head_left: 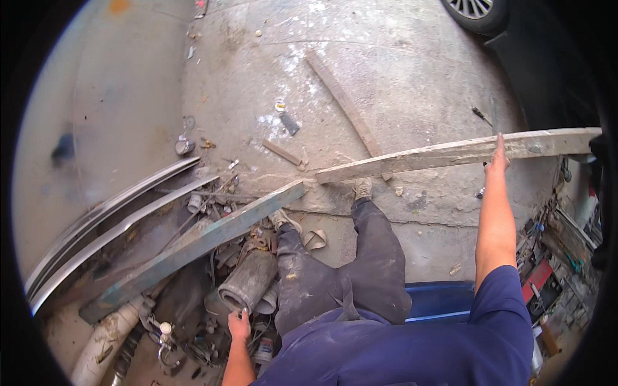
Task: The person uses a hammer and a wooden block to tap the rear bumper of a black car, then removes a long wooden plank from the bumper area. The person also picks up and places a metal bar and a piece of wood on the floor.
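Note:
A long pale wooden plank runs from the middle of the view to the right edge. My right hand, arm stretched out, is closed on it, with a finger over its upper edge. A thin grey strip rises blurred beyond that finger; whether I hold it is unclear. My left hand is low beside my left thigh, fingers curled, and what they pinch is too small to make out. Just past it lies a dusty cylindrical filter. A worn greenish beam slants across the left, its upper end near the plank's left end.
Curved metal trim strips and a pile of scrap parts lie at left. A narrow board, a short stick and a screwdriver are on the concrete floor. A car wheel stands far right; clutter fills the lower right.

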The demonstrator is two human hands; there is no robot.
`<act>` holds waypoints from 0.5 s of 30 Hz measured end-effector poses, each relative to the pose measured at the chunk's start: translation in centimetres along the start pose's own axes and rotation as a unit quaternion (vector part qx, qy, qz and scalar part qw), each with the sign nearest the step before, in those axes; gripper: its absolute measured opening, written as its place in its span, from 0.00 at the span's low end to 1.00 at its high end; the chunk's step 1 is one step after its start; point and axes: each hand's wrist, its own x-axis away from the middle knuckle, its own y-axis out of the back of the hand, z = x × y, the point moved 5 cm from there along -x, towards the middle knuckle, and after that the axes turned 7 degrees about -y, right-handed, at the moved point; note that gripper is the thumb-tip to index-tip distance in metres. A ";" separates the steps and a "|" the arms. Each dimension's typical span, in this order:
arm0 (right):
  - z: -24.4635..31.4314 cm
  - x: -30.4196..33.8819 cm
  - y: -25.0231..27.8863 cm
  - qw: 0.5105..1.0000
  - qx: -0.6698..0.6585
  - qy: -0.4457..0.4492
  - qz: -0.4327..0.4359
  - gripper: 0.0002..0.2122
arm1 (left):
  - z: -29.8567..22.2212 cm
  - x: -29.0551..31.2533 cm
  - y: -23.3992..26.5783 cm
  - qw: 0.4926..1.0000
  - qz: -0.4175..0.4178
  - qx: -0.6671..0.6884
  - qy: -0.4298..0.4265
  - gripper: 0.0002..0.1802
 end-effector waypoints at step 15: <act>0.1 5.1 1.1 0.999 -0.024 0.032 0.000 0.34 | -10.3 0.2 -0.8 0.996 0.054 0.055 -0.045 0.20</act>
